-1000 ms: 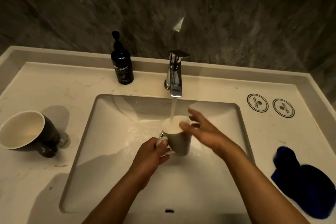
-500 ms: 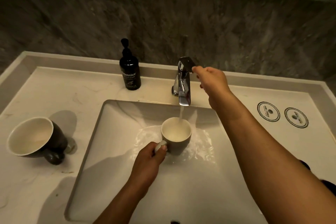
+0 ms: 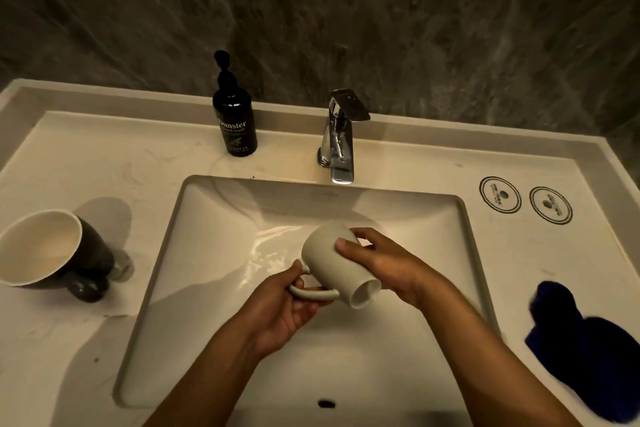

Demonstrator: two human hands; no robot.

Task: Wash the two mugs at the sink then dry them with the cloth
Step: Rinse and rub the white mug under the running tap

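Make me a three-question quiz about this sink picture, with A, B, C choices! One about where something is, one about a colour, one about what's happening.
1. Where is the dark mug?
A. On the counter left of the basin
B. In the basin
C. Beside the cloth

2. What colour is the cloth?
A. White
B. Red
C. Dark blue

3. How is the grey mug held?
A. Upright under running water
B. Tipped over above the basin
C. Flat on the counter

Answers:
1 A: it sits on the left counter.
2 C: it looks dark blue.
3 B: left hand grips its handle, right hand its body; its base faces the camera.

Soap bottle (image 3: 234, 125) beside two round stickers (image 3: 500, 199).
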